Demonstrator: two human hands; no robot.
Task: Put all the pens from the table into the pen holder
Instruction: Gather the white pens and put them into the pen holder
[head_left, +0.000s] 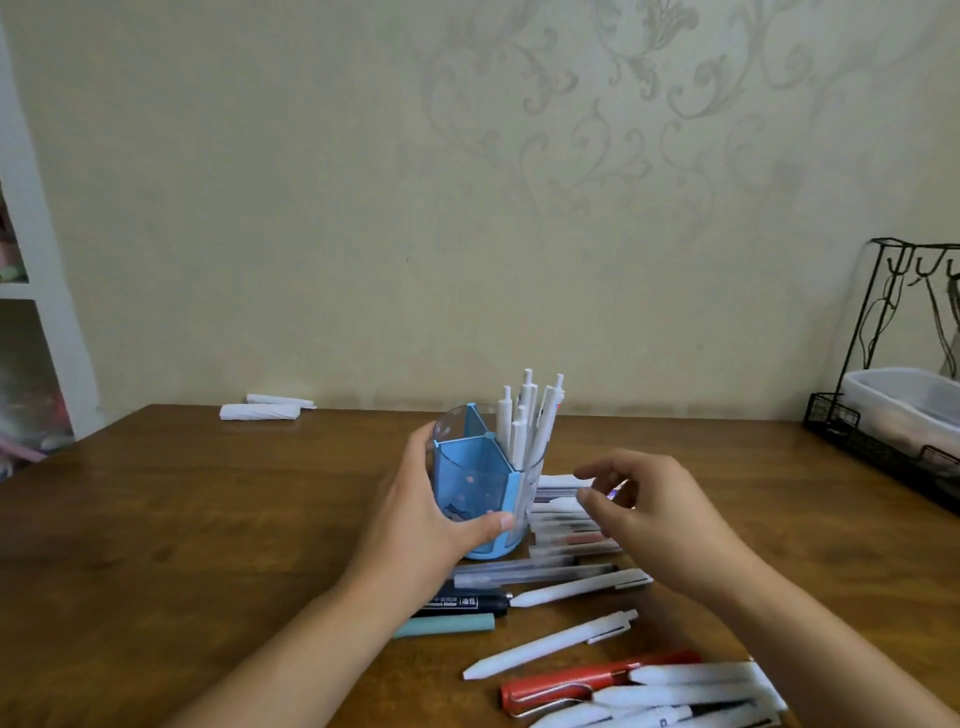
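A brown wooden table (208, 519) stands against a cream wall with pale scrollwork, a black wire rack (883, 395) at its right edge. The blue, partly clear pen holder (470, 483) stands mid-table, white pens (524, 415) upright in its right compartment, the left hand (421, 519) wrapped around it. The right hand (649, 509) hovers with loosely curled, empty fingers over loose pens (566, 525) just right of the holder.

Soft, even daylight, moderately bright, no hard glare. Faint sheen on the wood counter (208, 519) at left. Shadows weak and diffuse, just under the forearms and pens. Right hand (644, 514) motion-blurred, esp. fingers; pens behind it smeared too. Wide-angle distortion: shelf (47, 291) at left edge bows, wire rack (878, 332) at right leans. Overall slightly soft, compressed look.
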